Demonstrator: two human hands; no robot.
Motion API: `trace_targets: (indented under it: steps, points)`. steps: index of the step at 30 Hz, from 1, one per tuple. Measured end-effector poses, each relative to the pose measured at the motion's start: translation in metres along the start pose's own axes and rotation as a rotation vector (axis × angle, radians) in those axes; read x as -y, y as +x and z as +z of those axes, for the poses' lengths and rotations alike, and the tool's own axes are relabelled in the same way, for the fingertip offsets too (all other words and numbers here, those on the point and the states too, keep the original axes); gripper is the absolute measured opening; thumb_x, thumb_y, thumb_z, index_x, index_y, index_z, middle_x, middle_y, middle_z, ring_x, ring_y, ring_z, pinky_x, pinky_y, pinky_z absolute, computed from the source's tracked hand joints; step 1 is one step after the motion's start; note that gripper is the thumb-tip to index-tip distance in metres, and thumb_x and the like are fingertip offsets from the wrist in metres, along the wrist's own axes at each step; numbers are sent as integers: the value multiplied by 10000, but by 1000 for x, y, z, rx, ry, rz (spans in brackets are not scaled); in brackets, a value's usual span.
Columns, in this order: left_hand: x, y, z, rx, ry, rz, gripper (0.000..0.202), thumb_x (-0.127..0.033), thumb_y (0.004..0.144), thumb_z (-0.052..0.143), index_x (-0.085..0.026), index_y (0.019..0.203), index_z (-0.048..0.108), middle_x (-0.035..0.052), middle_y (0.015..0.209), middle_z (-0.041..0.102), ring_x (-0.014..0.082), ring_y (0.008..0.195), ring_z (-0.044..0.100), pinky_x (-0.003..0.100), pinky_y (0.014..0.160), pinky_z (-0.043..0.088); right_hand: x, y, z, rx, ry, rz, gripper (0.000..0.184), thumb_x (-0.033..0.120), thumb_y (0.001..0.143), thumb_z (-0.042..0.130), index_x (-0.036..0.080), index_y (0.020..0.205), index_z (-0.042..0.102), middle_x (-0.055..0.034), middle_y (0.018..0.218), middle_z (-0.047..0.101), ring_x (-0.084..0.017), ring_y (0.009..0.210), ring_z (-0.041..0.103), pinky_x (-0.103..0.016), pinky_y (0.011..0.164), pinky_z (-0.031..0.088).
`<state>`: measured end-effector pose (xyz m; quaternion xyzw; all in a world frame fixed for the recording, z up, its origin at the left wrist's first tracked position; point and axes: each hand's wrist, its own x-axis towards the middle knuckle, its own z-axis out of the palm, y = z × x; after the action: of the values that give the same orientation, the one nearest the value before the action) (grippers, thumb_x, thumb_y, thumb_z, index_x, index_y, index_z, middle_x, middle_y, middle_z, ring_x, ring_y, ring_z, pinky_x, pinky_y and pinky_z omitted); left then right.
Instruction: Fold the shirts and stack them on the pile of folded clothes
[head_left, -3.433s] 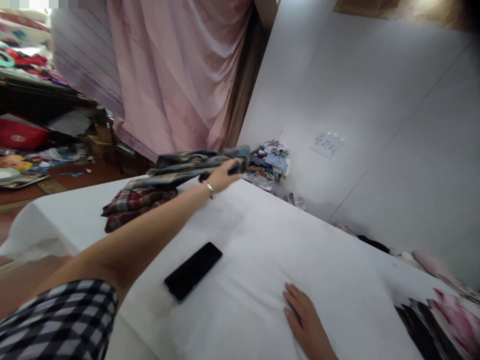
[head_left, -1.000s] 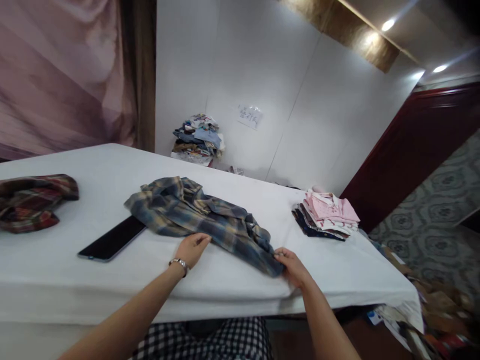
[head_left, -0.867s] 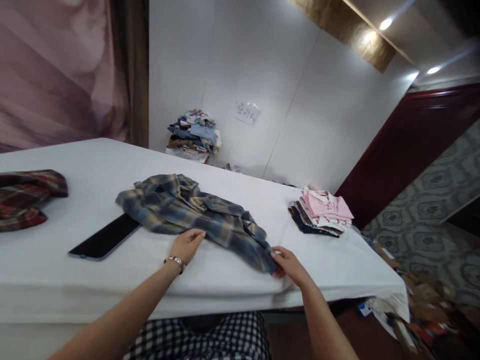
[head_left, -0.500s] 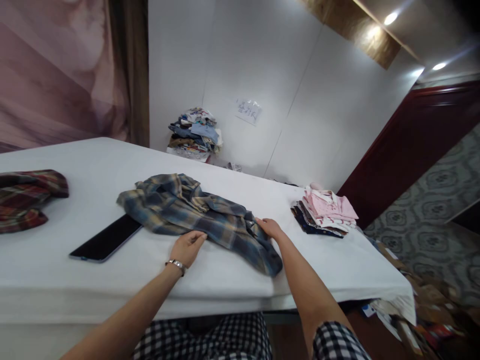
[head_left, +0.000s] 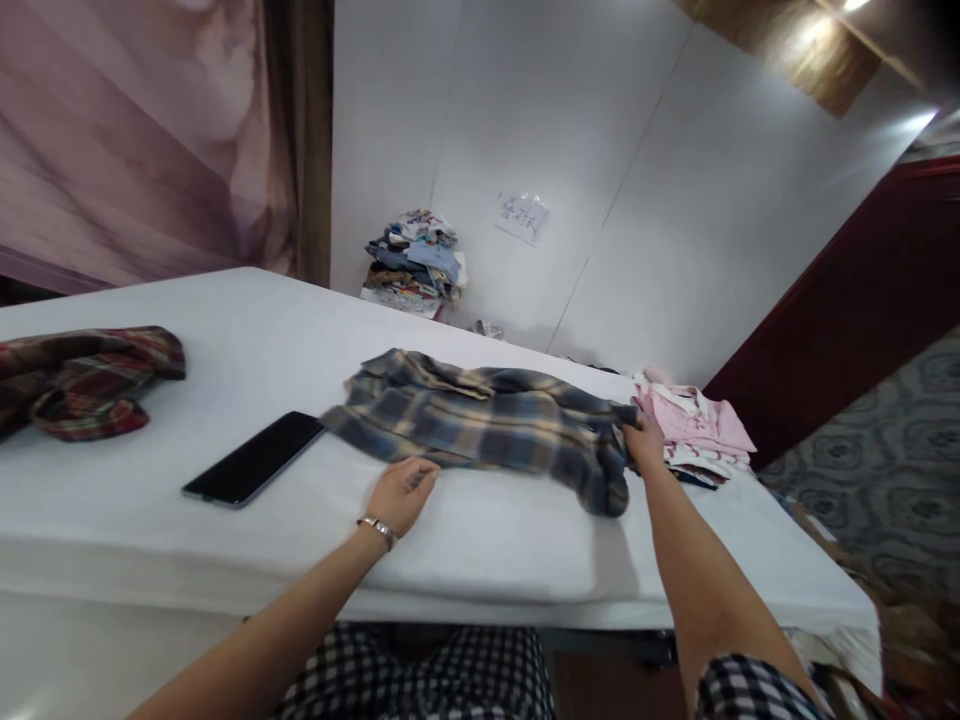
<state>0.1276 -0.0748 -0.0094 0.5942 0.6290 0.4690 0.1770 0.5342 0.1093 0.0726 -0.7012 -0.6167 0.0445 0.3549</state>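
Head view, left to right: red plaid garment (head_left: 105,385) lies crumpled at the left of the white-covered counter (head_left: 487,555), cut off by the frame and apart from both hands. Dark phone (head_left: 255,458) next, face up, its far end just beside the left tip of the blue plaid shirt (head_left: 480,420); can't tell if they touch.

Left hand (head_left: 401,497) sits at the shirt's near edge, left of its middle. Thumb and index nearly together, narrow gap; can't tell whether cloth is pinched. Mixed clothes pile (head_left: 416,262) stands by the wall past the counter's far edge.

Blue shirt is mid-counter, between phone and folded stack. Long axis runs left-right, roughly parallel to the near edge. Left end tapers toward the phone; right end is bunched, one lobe pointing to the near edge. Can't make out which end is the collar.

Progress, my read: shirt is drawn out lengthwise but rumpled, not folded; flattening and squaring look undone. Red one looks untouched.

Right hand (head_left: 643,442) has its fingers closed on the shirt's right end, slightly blurred. Folded stack (head_left: 705,428), pink top uppermost, is just beyond it.
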Motion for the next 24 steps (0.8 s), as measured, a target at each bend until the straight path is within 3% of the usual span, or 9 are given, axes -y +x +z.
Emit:
trace_targets:
  steps: [4,8,11,14,17,21,24]
  points:
    - [4,0,1,41,-16,-21,288,-426,791,444,-232,834,653,17,922,685,190,892,615,307,812,487,-64,-16,-2,-37,-38,24,427,398,735,520,120,1033,646,-150,948,666,-296,935,612,-402,814,462]
    - [-3,15,-4,100,23,36,290,-407,779,456,-231,898,654,29,1006,674,199,922,612,302,772,507,-87,-48,9,-23,-72,-54,457,430,762,491,111,1049,648,-171,1094,633,-300,1064,568,-417,910,435]
    - [-12,38,-6,118,145,177,314,-383,787,452,-215,952,660,63,1107,654,224,1016,590,353,893,482,-87,-71,14,34,-60,-212,457,459,816,444,143,1073,649,-143,1129,633,-265,1088,563,-406,951,425]
    - [-15,62,0,176,325,278,388,-391,796,461,-198,1075,649,104,1265,582,274,1190,501,449,1046,359,-82,-88,20,122,-80,-355,435,452,821,483,166,1101,652,-124,1177,628,-273,1187,505,-437,1018,379]
    - [-11,78,14,312,464,278,484,-384,762,514,-201,1204,593,124,1341,518,304,1241,452,475,1037,348,-75,-97,26,188,-118,-376,422,378,783,563,160,1134,645,-127,1241,600,-306,1268,430,-484,1055,335]
    - [-5,87,25,389,523,247,340,-305,786,430,-196,983,684,116,1055,656,281,1032,568,427,908,419,-64,-96,26,253,-103,-362,340,201,747,567,148,1066,675,-119,1186,634,-283,1239,463,-459,1074,321]
    - [-8,93,18,372,484,232,323,-300,801,371,-204,840,676,87,930,666,240,900,596,373,826,442,-57,-93,21,256,-30,-326,229,151,769,518,183,893,709,-88,1070,681,-251,1180,519,-451,1067,330]
